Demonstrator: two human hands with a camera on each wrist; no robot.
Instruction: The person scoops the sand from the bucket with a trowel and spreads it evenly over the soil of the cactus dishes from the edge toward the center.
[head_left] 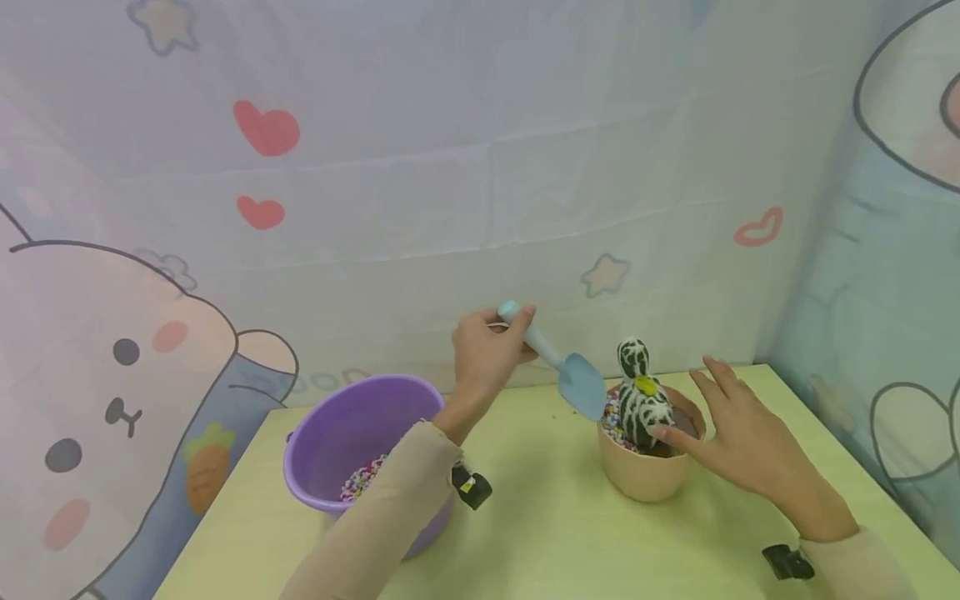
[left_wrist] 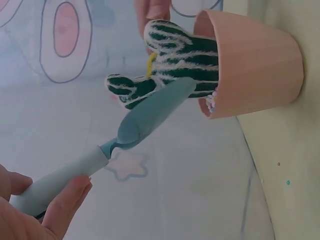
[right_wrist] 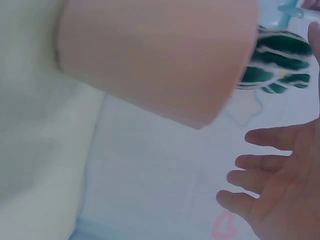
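My left hand (head_left: pixel 486 346) grips the handle of a light blue toy trowel (head_left: pixel 581 386), its blade slanting down to the left rim of a peach flower pot (head_left: pixel 645 477). In the pot stands a green cactus with white fuzzy stripes and a yellow bit (head_left: pixel 636 408). Small colorful beads (head_left: pixel 613 417) lie around its left side; the right side shows a dark brown surface. My right hand (head_left: pixel 750 437) is at the pot's right, fingers spread, thumb overlapping the cactus in the head view. In the right wrist view those fingers (right_wrist: pixel 265 162) hold nothing.
A purple bucket (head_left: pixel 300 467) with more colorful beads (head_left: pixel 363 477) inside stands at the left of the pale yellow-green table (head_left: pixel 540 533), partly behind my left sleeve. Stray beads (left_wrist: pixel 288 182) lie on the table near the pot. A printed cloth (head_left: pixel 420 208) hangs behind.
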